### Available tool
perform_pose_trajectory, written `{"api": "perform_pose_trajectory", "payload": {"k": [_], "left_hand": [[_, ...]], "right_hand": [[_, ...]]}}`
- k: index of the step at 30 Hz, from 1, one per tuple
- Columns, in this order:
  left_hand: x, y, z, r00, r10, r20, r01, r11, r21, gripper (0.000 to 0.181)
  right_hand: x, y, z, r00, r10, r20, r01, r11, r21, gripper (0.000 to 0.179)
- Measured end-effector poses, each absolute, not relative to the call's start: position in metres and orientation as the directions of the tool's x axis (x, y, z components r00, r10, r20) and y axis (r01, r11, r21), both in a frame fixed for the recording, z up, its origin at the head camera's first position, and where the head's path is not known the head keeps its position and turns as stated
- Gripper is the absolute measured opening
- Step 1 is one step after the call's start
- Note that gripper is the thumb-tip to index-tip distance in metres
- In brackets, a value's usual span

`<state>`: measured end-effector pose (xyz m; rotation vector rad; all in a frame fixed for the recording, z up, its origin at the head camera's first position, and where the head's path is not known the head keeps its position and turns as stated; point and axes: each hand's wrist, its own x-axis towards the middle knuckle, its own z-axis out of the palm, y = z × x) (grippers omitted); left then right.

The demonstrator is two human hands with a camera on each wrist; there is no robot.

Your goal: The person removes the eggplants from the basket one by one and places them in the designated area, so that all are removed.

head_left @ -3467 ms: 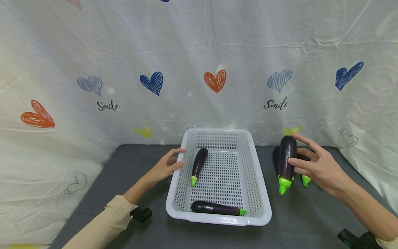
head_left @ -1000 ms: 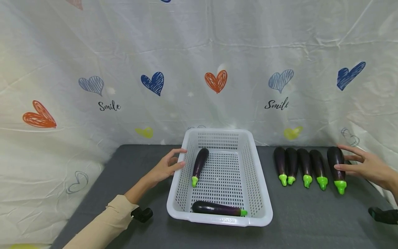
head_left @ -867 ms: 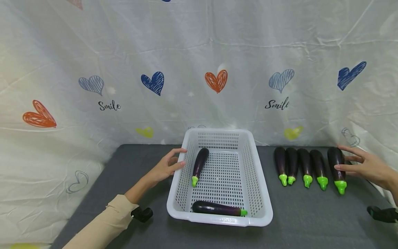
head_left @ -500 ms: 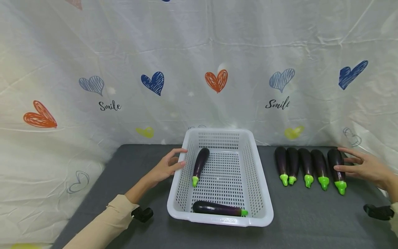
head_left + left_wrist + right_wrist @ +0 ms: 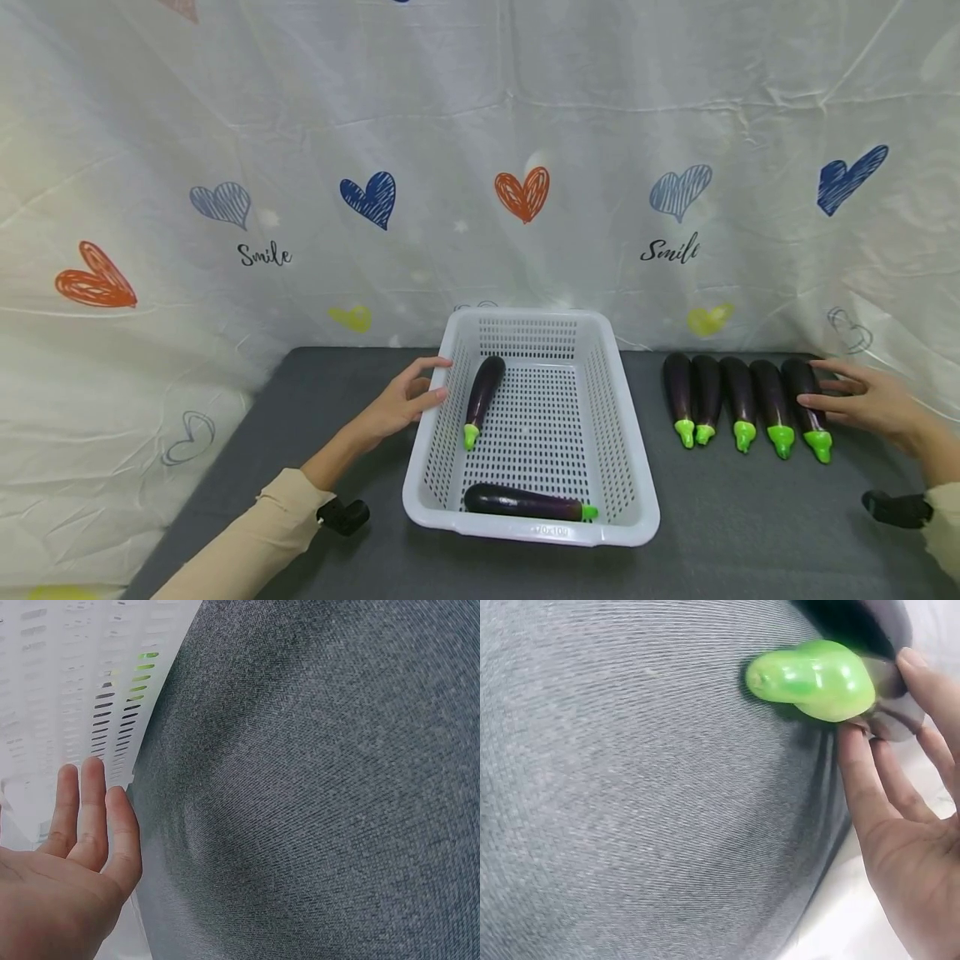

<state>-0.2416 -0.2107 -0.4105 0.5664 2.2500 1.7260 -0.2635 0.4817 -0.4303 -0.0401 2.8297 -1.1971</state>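
Against the left rim of a white perforated basket (image 5: 640,467), my left hand (image 5: 397,398) rests its fingertips. In the left wrist view, fairly straight fingers (image 5: 93,802) stand beside the basket's wall; the thumb is hidden there. One eggplant (image 5: 483,396) lies lengthwise in the basket and another eggplant (image 5: 521,502) lies crosswise near its front wall. To the right, my right hand (image 5: 873,402) holds the rightmost eggplant (image 5: 806,417) between thumb and fingers, on the table. Its bright green cap (image 5: 829,679) shows in the right wrist view.
Several more eggplants lie side by side left of the held one, including a leftmost eggplant (image 5: 678,392), caps toward me. A dark grey cloth (image 5: 720,533) covers the table. Behind hangs a white curtain (image 5: 450,108) printed with hearts.
Earlier my right hand held an eggplant above the others; then it was at the right end of the row. Now hand and eggplant have shifted left, close to its neighbour. The left hand stays.
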Motion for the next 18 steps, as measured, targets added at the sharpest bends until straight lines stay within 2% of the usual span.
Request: {"api": "perform_pose_trajectory", "payload": {"k": [13, 18], "left_hand": [[-0.2413, -0.2113, -0.4106, -0.894, 0.445, 0.047, 0.158, 0.217, 0.963, 0.054], [-0.2412, -0.2112, -0.4116, -0.894, 0.447, 0.041, 0.155, 0.221, 0.963, 0.053]], "right_hand": [[-0.2607, 0.477, -0.4318, -0.997, -0.046, -0.058, 0.006, 0.73, -0.683, 0.097], [-0.2596, 0.476, -0.4295, -1.0, -0.013, -0.002, -0.008, 0.736, -0.677, 0.089]]}}
